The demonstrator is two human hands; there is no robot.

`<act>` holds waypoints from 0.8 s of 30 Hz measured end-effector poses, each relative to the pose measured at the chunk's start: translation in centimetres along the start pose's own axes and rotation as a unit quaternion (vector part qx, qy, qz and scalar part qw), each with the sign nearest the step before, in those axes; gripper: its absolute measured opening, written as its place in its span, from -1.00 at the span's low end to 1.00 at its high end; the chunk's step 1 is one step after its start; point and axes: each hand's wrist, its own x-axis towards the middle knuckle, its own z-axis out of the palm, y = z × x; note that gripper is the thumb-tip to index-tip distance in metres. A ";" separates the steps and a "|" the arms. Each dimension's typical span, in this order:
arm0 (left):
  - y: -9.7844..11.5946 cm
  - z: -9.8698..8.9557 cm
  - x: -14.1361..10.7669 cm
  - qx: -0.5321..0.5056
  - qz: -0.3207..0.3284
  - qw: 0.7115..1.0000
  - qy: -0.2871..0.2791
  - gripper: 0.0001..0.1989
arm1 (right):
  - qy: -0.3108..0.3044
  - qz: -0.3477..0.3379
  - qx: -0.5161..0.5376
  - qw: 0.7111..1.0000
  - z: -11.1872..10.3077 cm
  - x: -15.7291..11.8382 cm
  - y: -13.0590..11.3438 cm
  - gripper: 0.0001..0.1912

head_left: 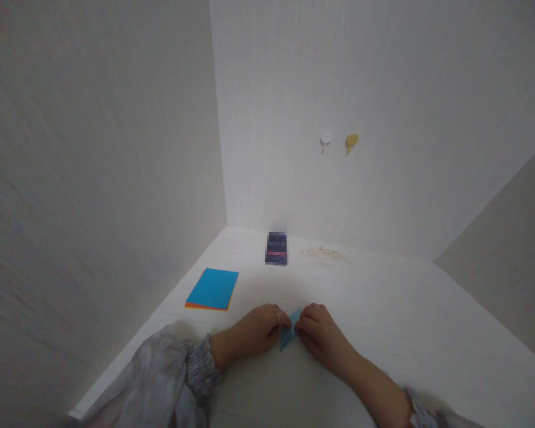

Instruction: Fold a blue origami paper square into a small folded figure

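Between my hands is a small folded piece of light blue paper point(289, 335), just above or on the white table. My left hand point(264, 327), with a ring on one finger, grips its left side. On the other side, the bent fingers of my right hand point(320, 334) pinch the paper's right edge. Parts of the paper are hidden behind my fingers, so its full shape does not show. A stack of coloured paper sheets point(214, 289), blue on top with orange and yellow edges below, lies left of my left hand.
A dark phone-like object point(276, 249), its face blurred, lies near the back wall. Right of it is a worn, brownish patch point(324, 253) on the table point(383, 309). A white hook point(325, 139) and a yellow hook point(352, 141) are on the back wall. Pale walls rise on both sides.
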 end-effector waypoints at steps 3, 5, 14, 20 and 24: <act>0.2 -0.3 0.1 0.004 0.009 1.000 -0.006 -0.77 | -0.025 -0.044 -0.009 0.999 -0.6 -0.2 -0.3 -0.82; 0.2 -0.3 0.1 0.006 0.023 1.000 -0.010 -0.80 | -0.036 -0.059 -0.013 0.998 -1.1 -0.4 -0.6 -0.81; -0.6 0.0 -0.1 -0.005 0.076 0.997 -0.033 -0.90 | -0.028 -0.084 0.039 0.995 -2.0 -1.3 0.5 -0.79; -0.2 -0.1 0.0 0.023 0.084 0.996 -0.023 -0.86 | -0.071 -0.093 -0.001 0.993 -2.2 -1.2 -0.3 -0.79; 0.4 -0.5 0.3 0.039 0.088 0.995 -0.020 -0.84 | -0.071 -0.086 0.008 0.994 -2.4 -1.0 -0.8 -0.81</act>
